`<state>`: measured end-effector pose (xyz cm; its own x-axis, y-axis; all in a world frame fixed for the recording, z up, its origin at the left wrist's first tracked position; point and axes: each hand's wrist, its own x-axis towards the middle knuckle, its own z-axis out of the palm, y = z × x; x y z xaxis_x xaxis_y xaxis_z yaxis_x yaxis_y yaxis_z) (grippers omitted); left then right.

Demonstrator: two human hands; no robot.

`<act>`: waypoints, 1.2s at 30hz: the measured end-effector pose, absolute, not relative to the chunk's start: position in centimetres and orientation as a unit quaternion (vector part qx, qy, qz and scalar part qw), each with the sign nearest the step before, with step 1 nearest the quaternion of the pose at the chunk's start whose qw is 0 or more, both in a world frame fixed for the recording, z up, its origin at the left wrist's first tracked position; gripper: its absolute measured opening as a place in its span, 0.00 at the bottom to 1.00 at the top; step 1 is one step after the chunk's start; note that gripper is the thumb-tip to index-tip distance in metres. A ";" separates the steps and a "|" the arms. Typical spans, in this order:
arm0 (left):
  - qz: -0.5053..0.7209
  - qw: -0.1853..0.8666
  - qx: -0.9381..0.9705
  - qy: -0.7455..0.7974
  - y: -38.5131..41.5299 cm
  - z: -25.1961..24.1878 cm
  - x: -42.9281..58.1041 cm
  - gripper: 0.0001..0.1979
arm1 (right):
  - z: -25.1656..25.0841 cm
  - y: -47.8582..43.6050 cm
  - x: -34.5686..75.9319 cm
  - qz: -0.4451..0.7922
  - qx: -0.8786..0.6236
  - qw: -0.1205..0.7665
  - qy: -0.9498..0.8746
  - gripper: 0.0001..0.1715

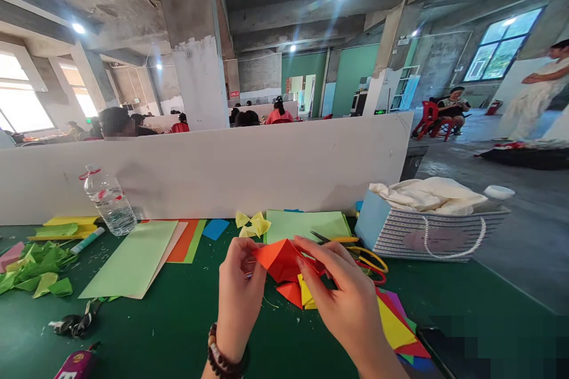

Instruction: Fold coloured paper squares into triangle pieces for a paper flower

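Note:
A folded sheet of red-orange paper (281, 262) is held up between my two hands, above the green tabletop. My left hand (240, 281) pinches its left corner with thumb and fingers. On the paper's right side, my right hand (344, 284) grips the edge between thumb and fingertips. Just below lie a red folded piece (291, 294) and a yellow folded piece (307, 296), partly covered by my right hand. Scissors (320, 237) rest behind that hand, their handles partly hidden. A yellow folded paper shape (253, 225) sits farther back.
Pale green sheets (128, 260) lie at left beside crumpled green scraps (38, 266), a glue stick (88, 240) and a water bottle (109, 201). Coloured papers (395, 325) and a striped bag (427, 231) are at right. A white partition (267, 172) borders the back; people sit beyond.

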<state>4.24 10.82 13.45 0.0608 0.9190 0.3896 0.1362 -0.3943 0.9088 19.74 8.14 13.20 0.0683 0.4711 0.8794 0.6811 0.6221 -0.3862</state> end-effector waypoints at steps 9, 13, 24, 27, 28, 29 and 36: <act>0.558 0.392 0.611 0.401 11.0 13.1 4.4 0.03 | 13.1 8.7 19.9 -0.095 -0.466 0.582 -0.659 0.11; 0.576 0.393 0.602 0.389 11.0 13.2 4.5 0.03 | 13.2 8.6 20.0 -0.060 -0.474 0.588 -0.653 0.07; 0.573 0.524 0.543 0.319 10.4 12.5 6.3 0.06 | 12.9 9.0 21.0 0.007 -0.529 0.577 -0.622 0.12; 0.583 0.537 0.526 0.309 10.3 12.6 6.3 0.06 | 12.9 9.0 21.4 0.034 -0.534 0.545 -0.645 0.13; 0.582 0.533 0.530 0.309 10.4 12.7 6.3 0.07 | 12.9 9.0 21.4 0.031 -0.530 0.547 -0.648 0.13; 0.580 0.527 0.538 0.310 10.4 12.8 6.2 0.07 | 13.0 8.9 21.5 0.022 -0.524 0.552 -0.648 0.12; 0.591 0.470 0.568 0.326 11.1 13.1 5.2 0.08 | 13.1 8.8 20.9 -0.012 -0.490 0.563 -0.666 0.07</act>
<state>5.23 11.13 13.13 0.0883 0.9269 0.3648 -0.1849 -0.3446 0.9204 20.95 8.75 13.14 0.1132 0.6385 0.7613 0.6654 0.5203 -0.5353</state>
